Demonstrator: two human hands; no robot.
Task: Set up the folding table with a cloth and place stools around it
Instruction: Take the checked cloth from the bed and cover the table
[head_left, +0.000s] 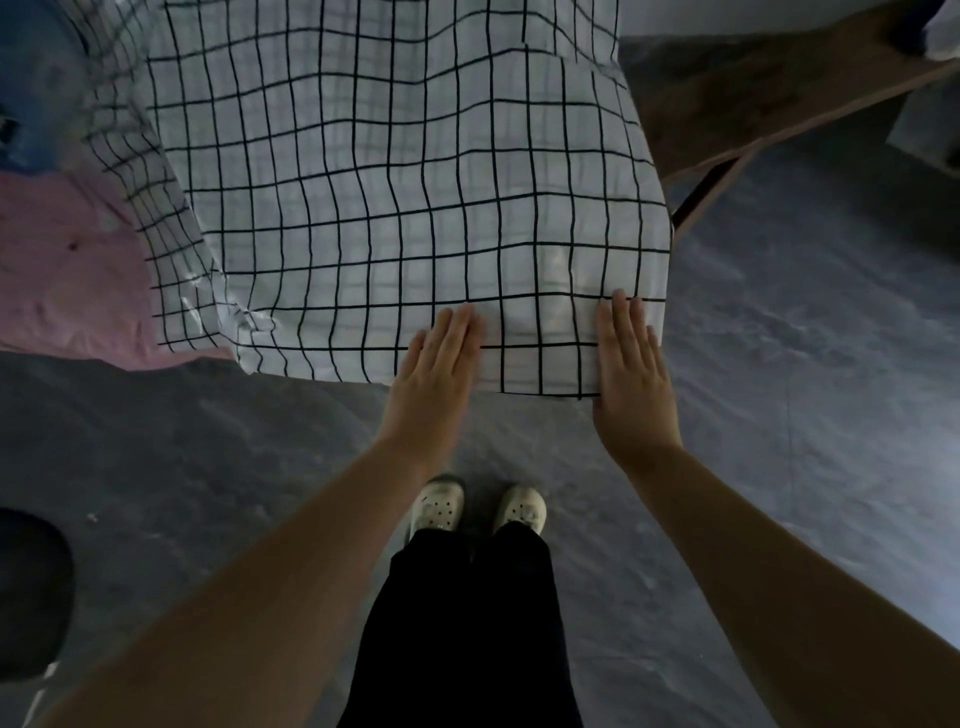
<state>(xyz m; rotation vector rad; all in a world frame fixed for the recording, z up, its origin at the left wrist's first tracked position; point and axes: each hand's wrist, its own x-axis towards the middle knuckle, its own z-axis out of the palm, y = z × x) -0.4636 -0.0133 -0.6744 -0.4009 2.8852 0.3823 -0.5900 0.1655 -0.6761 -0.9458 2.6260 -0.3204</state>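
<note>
A white cloth with a black grid pattern (384, 197) lies spread over the table, which it hides completely. Its near edge hangs over the table's front side. My left hand (436, 369) presses flat against that hanging edge, fingers straight and together. My right hand (631, 369) lies flat on the cloth's near right corner, fingers straight. The cloth is wrinkled at its left side, where it bunches and droops. No stool shows plainly.
A pink sheet (67, 260) and something blue (36, 88) lie to the left of the table. A brown wooden piece of furniture (753, 104) stands at the upper right. A dark round object (26, 592) sits at the lower left. The grey floor (805, 364) surrounds my feet.
</note>
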